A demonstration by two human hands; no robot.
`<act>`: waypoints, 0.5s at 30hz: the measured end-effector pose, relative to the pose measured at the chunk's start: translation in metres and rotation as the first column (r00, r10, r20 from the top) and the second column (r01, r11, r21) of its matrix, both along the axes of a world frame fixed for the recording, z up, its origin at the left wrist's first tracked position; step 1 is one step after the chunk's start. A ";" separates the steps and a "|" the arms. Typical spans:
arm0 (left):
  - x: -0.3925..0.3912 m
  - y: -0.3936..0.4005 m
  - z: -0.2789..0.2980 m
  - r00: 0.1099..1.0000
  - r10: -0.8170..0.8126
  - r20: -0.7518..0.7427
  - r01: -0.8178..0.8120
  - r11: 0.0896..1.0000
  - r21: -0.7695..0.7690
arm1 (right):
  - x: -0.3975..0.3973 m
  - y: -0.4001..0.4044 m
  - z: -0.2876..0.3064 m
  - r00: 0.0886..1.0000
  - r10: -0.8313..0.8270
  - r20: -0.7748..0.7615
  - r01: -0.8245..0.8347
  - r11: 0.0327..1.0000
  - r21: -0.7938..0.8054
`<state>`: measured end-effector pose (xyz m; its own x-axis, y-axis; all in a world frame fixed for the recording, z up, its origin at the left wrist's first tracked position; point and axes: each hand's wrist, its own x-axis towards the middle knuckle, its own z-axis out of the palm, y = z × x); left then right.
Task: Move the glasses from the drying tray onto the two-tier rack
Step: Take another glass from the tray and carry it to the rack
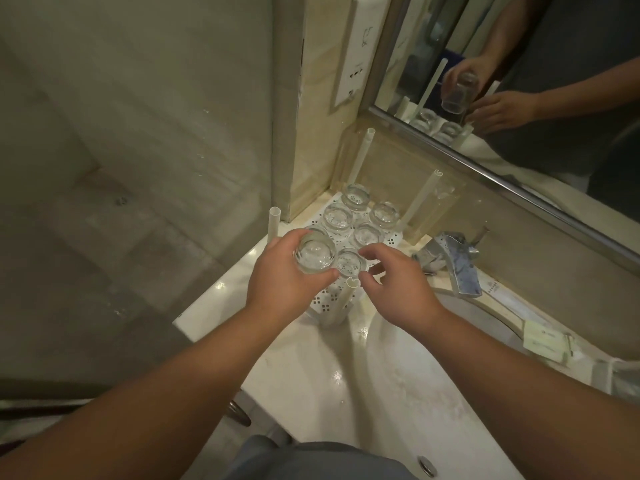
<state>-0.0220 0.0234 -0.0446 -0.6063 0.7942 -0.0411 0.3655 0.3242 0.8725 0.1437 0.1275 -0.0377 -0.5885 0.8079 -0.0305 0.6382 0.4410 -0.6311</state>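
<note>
A white perforated rack with tall white corner posts stands on the counter in the corner by the mirror. Several clear glasses sit upside down on its shelf, among them one at the back and one in the middle. My left hand is shut on a clear glass, base up, held just above the rack's near left part. My right hand hovers beside it with fingers apart, fingertips close around another upside-down glass on the shelf.
A chrome tap stands right of the rack, above a white basin. A mirror runs along the back. A glass shower panel lies to the left. Small packets rest on the counter's right side.
</note>
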 end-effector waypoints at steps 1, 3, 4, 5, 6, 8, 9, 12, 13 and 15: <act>0.000 0.000 0.007 1.000 -0.014 0.003 0.014 1.000 0.018 | 0.000 -0.001 0.003 0.999 -0.026 -0.027 0.026 0.999 -0.019; 0.002 0.002 0.021 0.999 -0.042 0.005 0.042 0.998 0.056 | -0.002 -0.003 0.009 0.991 -0.097 -0.097 0.091 0.994 -0.065; 0.003 0.002 0.028 0.998 -0.055 0.004 0.055 0.996 0.069 | -0.003 -0.004 0.013 0.979 -0.145 -0.141 0.130 0.986 -0.107; 0.004 0.003 0.034 0.998 -0.065 -0.001 0.064 0.995 0.080 | -0.005 -0.006 0.018 0.961 -0.203 -0.190 0.171 0.970 -0.171; 0.006 0.005 0.040 0.997 -0.070 -0.011 0.071 0.993 0.097 | -0.007 -0.007 0.024 0.931 -0.269 -0.245 0.205 0.944 -0.258; 0.009 0.007 0.053 0.996 -0.084 -0.026 0.087 0.987 0.134 | -0.010 -0.007 0.037 0.856 -0.403 -0.324 0.224 0.854 -0.469; 0.011 0.008 0.060 0.995 -0.096 -0.027 0.099 0.984 0.148 | -0.011 -0.007 0.043 0.820 -0.452 -0.351 0.201 0.801 -0.564; 0.019 0.009 0.078 0.987 -0.154 -0.034 0.158 0.962 0.224 | -0.010 -0.006 0.059 0.720 -0.555 -0.416 -0.002 0.598 -0.802; 0.022 0.009 0.083 0.985 -0.171 -0.034 0.174 0.954 0.245 | -0.008 -0.007 0.063 0.703 -0.576 -0.417 -0.085 0.514 -0.854; 0.026 0.010 0.090 0.981 -0.195 -0.021 0.193 0.945 0.266 | -0.003 -0.010 0.070 0.696 -0.581 -0.421 -0.240 0.365 -0.900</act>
